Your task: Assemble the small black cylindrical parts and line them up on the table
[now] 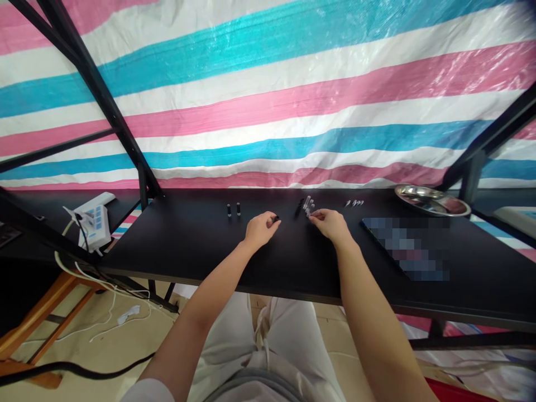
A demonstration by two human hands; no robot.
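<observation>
My left hand [261, 229] is closed over the black table, its fingertips pinching a small black cylindrical piece [275, 218]. To its right, my right hand [329, 224] has thumb and forefinger together at the near end of a pile of small clear pieces [309, 202]. Whether one of those is in its grip is too small to tell. Dark slim pieces [298, 207] lie just left of the pile. Two small black tubes with pale lower ends [233, 210] stand upright, apart from each other, left of my left hand.
Several tiny clear pieces [355, 203] lie in a row further right. A shiny metal tray [433, 202] sits at the back right, with a blurred flat rectangular object [404, 248] nearer me. Black frame posts [113, 117] rise at the sides. A white power strip [94, 226] is on the left.
</observation>
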